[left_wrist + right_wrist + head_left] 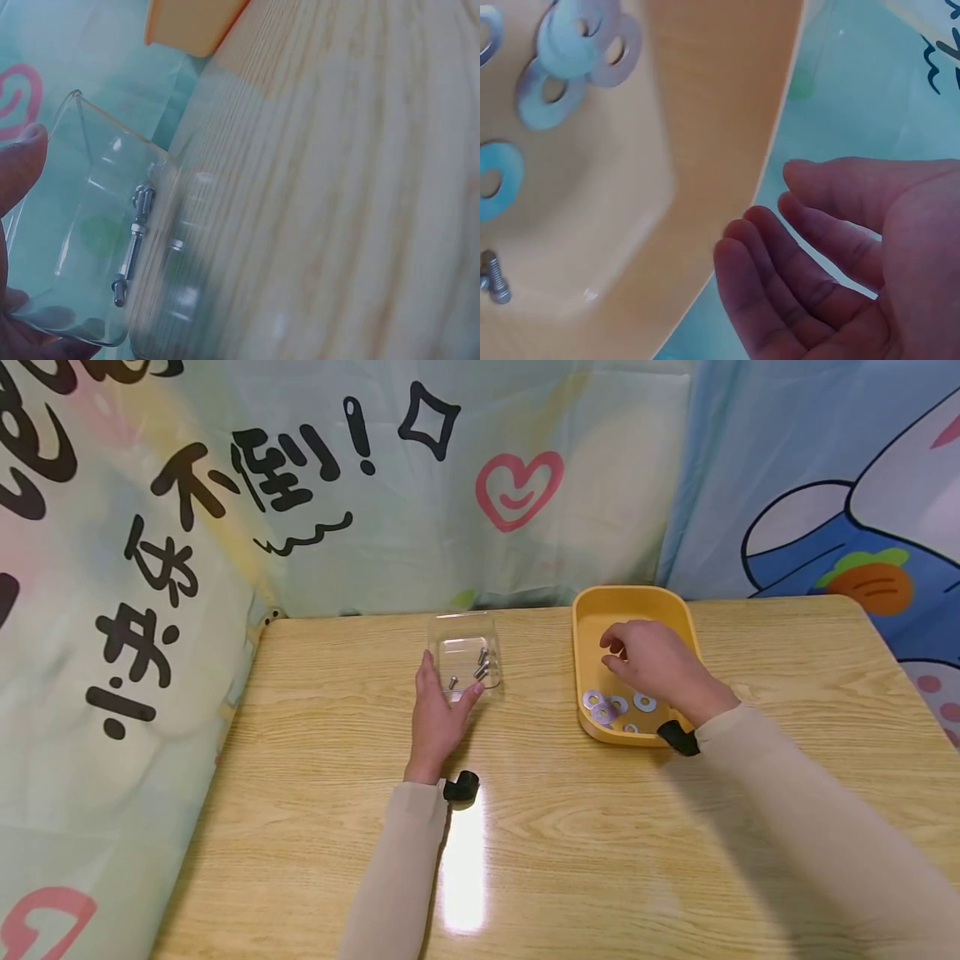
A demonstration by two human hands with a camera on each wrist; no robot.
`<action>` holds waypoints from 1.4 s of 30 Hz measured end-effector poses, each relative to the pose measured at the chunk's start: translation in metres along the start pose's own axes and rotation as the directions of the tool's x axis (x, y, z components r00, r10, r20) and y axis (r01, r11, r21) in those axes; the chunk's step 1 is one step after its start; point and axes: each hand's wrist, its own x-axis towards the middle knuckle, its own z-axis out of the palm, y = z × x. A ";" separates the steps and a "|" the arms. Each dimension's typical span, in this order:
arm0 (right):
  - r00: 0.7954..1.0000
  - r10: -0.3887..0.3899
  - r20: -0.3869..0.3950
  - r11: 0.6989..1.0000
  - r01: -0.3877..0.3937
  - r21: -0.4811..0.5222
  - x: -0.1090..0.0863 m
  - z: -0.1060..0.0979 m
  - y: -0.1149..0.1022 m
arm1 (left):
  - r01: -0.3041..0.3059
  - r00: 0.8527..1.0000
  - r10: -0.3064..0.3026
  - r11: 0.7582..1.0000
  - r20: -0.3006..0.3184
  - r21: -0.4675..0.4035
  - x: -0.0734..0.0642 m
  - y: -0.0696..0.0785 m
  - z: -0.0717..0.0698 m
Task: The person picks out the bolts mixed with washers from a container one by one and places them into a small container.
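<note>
My left hand (438, 718) holds a clear plastic box (462, 628) at its near side, fingers along the left and thumb at the near right corner. Several small metal screws (482, 670) lie in this box; they also show through its wall in the left wrist view (135, 247). Over a yellow tray (588, 610) hovers my right hand (656, 664), fingers loosely bent, with nothing visible between thumb and fingertips. Several flat washers (644, 702) lie in the near part of the tray. The right wrist view also shows screws (493, 277) on the tray floor.
Both containers stand near the far edge of a wooden table (555, 860), the box left of the tray with bare wood between them. A printed cloth (600, 485) hangs right behind the table and along its left side.
</note>
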 end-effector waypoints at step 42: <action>0.973 -0.100 0.207 0.926 0.167 -0.339 -0.010 0.018 0.067 | -0.014 1.000 0.014 1.000 0.005 0.001 0.000 -0.003 -0.001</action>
